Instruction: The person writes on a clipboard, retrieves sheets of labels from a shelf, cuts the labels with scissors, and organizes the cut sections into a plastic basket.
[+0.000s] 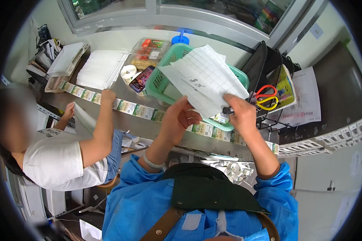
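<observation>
A white sheet of paper (207, 74) with faint grid lines and dark handwriting is raised in front of me, over a green plastic basket (153, 85). My left hand (180, 118) has its fingers curled at the sheet's lower left edge and appears to pinch it. At the lower right corner, my right hand (242, 114) is closed on the sheet, its thumb on top. A short black pen-like object (228, 110) sticks out from the same hand. The sheet hides much of the basket's inside.
Strips of printed labels (126, 107) run along the table's front edge. Red and yellow scissors (266, 97) stand in a black rack at right. A label roll (128, 72), clear boxes (151, 50) and stacked white sheets (98, 68) lie left. A seated person (64, 156) holds paper.
</observation>
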Demonstrator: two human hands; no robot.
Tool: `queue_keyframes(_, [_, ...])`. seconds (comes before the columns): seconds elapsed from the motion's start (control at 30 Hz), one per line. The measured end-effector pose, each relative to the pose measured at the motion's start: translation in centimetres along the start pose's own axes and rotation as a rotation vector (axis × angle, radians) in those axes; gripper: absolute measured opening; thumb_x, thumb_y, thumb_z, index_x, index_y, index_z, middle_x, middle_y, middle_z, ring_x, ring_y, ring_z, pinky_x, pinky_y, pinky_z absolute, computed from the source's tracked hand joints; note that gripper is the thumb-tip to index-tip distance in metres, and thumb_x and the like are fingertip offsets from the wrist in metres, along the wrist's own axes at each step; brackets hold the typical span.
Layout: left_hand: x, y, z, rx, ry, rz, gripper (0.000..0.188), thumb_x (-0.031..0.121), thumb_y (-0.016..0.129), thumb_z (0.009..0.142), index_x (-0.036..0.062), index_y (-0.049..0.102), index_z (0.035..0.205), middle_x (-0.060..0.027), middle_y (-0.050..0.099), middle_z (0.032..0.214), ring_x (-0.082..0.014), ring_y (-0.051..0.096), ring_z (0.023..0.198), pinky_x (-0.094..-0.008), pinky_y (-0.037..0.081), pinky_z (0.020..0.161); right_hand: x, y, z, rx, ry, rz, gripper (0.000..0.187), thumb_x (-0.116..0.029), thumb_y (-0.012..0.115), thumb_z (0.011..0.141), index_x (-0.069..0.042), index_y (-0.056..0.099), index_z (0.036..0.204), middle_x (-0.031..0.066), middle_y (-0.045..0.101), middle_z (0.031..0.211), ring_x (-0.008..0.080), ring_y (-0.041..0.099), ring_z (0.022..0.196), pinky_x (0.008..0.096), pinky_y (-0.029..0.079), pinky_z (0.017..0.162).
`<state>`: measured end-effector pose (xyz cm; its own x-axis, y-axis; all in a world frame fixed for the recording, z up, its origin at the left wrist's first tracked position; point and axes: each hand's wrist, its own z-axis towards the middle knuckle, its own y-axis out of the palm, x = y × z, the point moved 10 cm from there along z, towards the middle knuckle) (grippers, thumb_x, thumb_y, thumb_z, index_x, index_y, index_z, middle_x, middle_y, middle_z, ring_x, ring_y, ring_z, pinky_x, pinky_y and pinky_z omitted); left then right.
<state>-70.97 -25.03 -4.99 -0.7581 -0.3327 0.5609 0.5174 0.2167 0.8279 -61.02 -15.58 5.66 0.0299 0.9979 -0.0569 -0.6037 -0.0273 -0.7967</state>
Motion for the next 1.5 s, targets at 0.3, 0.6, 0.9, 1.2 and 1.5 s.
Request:
queue_keyframes(0.3, [3.1,-2.4,-0.5,0.245,0.042,0.166,0.04,0.008,0.057,0.083,-0.0019,0.046,0.121,-0.0129,0.057,0.113,-0.0243,0.057,0.103,-0.0363,0.047,0.088,-8.7,-0.1,-0.6,-0.003,-0.546,-0.268,0.03,-0.016,0.058,0.067,-0.003,0.06,0.094,0.0083,0.06,0.102,0.0118,0.054,0.068,0.0223,0.045,0.051])
queue_keyframes(0.6, [7.1,-5.8,-2.2,0.499,0.116,0.088,0.044,-0.005,0.054,0.079,-0.0048,0.044,0.122,-0.0158,0.055,0.113,-0.0297,0.057,0.101,-0.0403,0.049,0.087,0.6,-4.6,-3.8,0.091,0.287,0.277,0.029,-0.002,0.067,0.067,-0.001,0.062,0.096,0.0151,0.064,0.091,0.029,0.062,0.072,0.0333,0.051,0.062])
queue_keyframes(0.9, [2.6,-0.9,1.2,0.296,0.061,0.063,0.038,0.006,0.053,0.087,0.0004,0.043,0.124,-0.0103,0.052,0.119,-0.0247,0.051,0.11,-0.0405,0.043,0.094,6.6,0.4,-13.1,-0.168,0.898,0.133,0.033,-0.028,0.068,0.077,0.004,0.062,0.082,0.025,0.059,0.067,0.0378,0.06,0.066,0.0429,0.047,0.06])
queue_keyframes(1.2, [2.2,-5.1,-2.5,0.189,-0.12,0.411,0.036,0.026,0.048,0.094,-0.0002,0.046,0.12,-0.015,0.058,0.109,-0.0222,0.058,0.095,-0.0375,0.048,0.084,7.2,7.5,-14.3,-0.116,1.255,0.971,0.044,-0.023,0.06,0.075,0.012,0.057,0.102,0.0145,0.062,0.063,0.0166,0.057,0.047,0.0282,0.043,0.042])
queue_keyframes(1.5, [6.2,-13.8,-3.7,0.482,0.222,0.428,0.038,0.03,0.049,0.094,0.0106,0.041,0.126,-0.0123,0.045,0.127,-0.025,0.052,0.105,-0.0387,0.044,0.089,7.4,8.7,-14.4,0.013,1.399,1.067,0.024,-0.01,0.061,0.072,0.012,0.058,0.083,0.0079,0.053,0.055,0.0143,0.047,0.038,0.0279,0.038,0.037])
